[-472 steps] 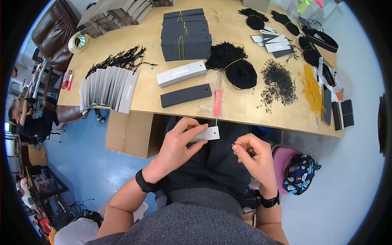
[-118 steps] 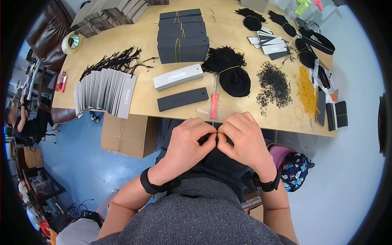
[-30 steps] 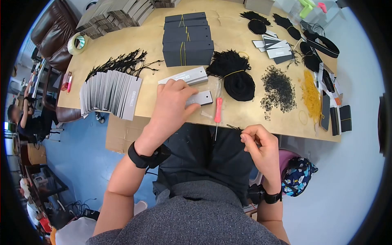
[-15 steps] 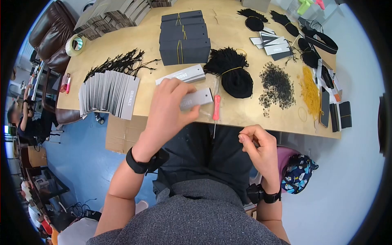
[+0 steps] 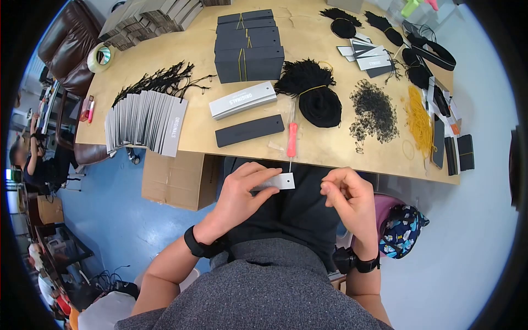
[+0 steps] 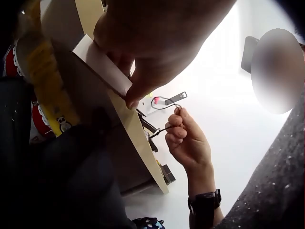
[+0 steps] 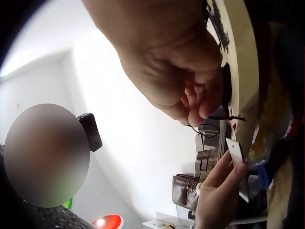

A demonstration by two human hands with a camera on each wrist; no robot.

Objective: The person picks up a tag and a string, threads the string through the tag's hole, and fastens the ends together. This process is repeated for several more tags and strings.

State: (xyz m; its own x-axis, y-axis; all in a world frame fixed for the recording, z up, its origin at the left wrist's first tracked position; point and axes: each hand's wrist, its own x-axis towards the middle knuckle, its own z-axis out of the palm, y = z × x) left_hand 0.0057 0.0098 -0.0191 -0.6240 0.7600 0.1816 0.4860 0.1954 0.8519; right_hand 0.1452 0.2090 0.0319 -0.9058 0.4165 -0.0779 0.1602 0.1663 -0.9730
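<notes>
Over the lap, my left hand (image 5: 242,192) holds a light grey hang tag (image 5: 285,181) between thumb and fingers, its punched hole at the right end. To its right, my right hand (image 5: 352,198) pinches a thin black string. In the left wrist view the string (image 6: 157,133) hangs in a loop from the fingertips; in the right wrist view a knotted string end (image 7: 236,118) sticks out. Tag and string are apart. At the table edge lies a red-handled tool (image 5: 292,140) with a thin metal shaft pointing at the lap.
On the table (image 5: 203,82) lie a white tag stack (image 5: 242,100), a dark tag (image 5: 249,131), banded dark stacks (image 5: 248,65), a black string bundle (image 5: 320,107), small black pins (image 5: 374,110) and yellow rubber bands (image 5: 418,121). Strung tags (image 5: 146,122) fan out at left.
My left hand has drawn back from the tag stacks to the lap, bringing one tag along. My right hand stays nearly still with its string. Earlier both hands met fingertip to fingertip.
</notes>
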